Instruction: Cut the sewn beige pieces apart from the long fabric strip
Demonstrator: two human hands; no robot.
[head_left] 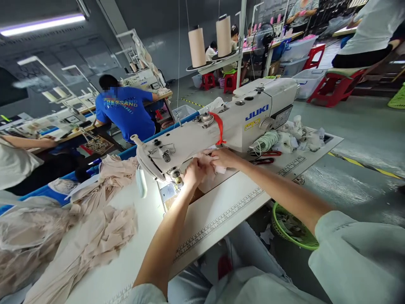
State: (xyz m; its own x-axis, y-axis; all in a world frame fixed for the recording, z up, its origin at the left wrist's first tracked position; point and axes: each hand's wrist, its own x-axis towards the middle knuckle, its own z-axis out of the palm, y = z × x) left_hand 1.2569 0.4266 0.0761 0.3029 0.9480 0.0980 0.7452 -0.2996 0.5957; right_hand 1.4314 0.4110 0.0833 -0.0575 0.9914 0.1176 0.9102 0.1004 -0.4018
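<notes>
A white sewing machine point(234, 118) stands across the table, its needle end lit at the left. Under its arm, both of my hands are on a piece of thin pale pink fabric point(207, 171). My left hand point(193, 173) is closed on the fabric's left side, close to the presser foot point(177, 179). My right hand point(225, 158) pinches the same fabric at its right side, below the red ribbon point(219, 126) tied on the machine. My fingers hide part of the fabric.
Beige fabric pieces point(101, 240) lie heaped on the left of the table. Light green cord point(266, 142), red-handled scissors point(268, 154) and scraps point(300, 135) sit at the right. A green basket point(295, 242) stands below. Co-workers sit beyond, one in a blue shirt point(126, 112).
</notes>
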